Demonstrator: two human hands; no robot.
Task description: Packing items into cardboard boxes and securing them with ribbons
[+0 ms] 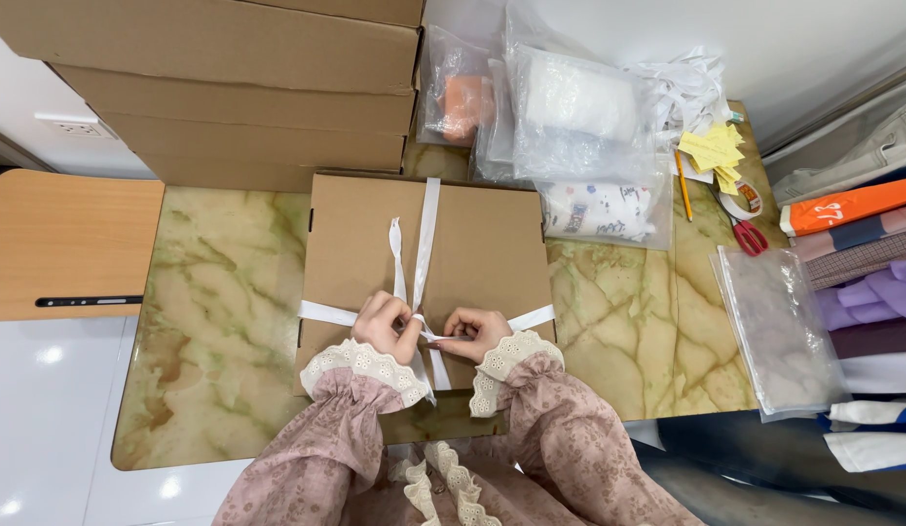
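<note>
The flat cardboard box (pixel 428 278) is lying on the marble worktop (pixel 219 321), white ribbon (pixel 428 224) already crossing it both ways. The left hand (pixel 387 323) and right hand (pixel 472 333) are pinching the ribbon ends at the crossing; the bow is looking unfinished, one tail lying loose

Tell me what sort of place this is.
Probably a small packing station for clothing orders. The hands tie a white ribbon around a cardboard box, more flat boxes are stacked behind, and bagged garments sit beside folded fabrics.
</note>
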